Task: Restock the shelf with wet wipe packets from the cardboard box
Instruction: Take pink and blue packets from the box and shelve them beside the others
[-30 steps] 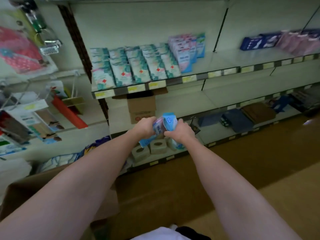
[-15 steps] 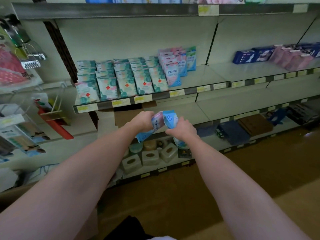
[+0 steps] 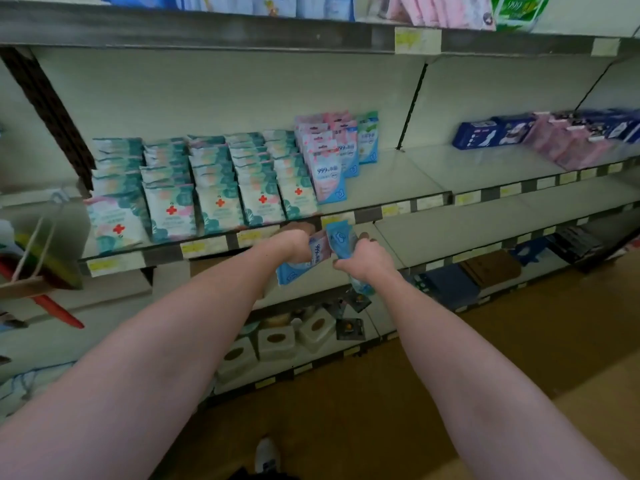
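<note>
Two hands meet below the shelf (image 3: 398, 188) edge in our head view: our left hand (image 3: 296, 245) grips a blue-and-pink wet wipe packet (image 3: 313, 256), our right hand (image 3: 365, 259) clamps a blue packet (image 3: 341, 237). Matching packets (image 3: 327, 171) stand on the shelf just above, beside green packets (image 3: 218, 206).

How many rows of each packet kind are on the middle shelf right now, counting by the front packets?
Teal red-cross rows: 5
Pink-and-blue 999 rows: 2
Green-topped rows: 1
Total: 8
</note>
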`<control>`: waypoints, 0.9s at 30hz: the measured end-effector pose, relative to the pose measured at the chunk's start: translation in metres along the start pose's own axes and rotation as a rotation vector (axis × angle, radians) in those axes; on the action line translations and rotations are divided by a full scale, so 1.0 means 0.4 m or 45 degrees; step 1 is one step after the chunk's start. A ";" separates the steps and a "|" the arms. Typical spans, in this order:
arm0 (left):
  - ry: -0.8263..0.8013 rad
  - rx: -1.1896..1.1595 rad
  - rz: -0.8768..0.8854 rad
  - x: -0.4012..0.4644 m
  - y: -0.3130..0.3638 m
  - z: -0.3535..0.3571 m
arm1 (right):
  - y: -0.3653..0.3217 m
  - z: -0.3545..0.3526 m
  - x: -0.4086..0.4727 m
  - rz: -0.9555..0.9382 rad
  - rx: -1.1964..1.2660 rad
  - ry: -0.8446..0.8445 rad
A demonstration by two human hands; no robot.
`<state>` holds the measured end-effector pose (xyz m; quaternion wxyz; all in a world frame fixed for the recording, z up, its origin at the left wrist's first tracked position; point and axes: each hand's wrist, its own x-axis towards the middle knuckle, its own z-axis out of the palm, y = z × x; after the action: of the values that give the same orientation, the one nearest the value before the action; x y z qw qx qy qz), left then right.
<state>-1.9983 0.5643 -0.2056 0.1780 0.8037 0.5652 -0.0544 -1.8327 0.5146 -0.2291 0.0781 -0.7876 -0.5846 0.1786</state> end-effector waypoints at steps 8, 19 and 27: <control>0.081 -0.119 0.285 0.223 0.049 -0.145 | 0.017 -0.097 0.212 0.173 0.082 0.140; 0.108 -0.326 0.208 0.433 0.127 -0.257 | 0.079 -0.189 0.457 -0.047 0.090 0.285; 0.102 -0.462 -0.096 0.577 0.225 -0.309 | 0.119 -0.237 0.687 -0.213 0.228 0.043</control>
<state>-1.8469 0.7858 -0.1370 0.2950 0.7383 0.6020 0.0739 -1.6856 0.7689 -0.2096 0.1725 -0.7290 -0.6284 0.2095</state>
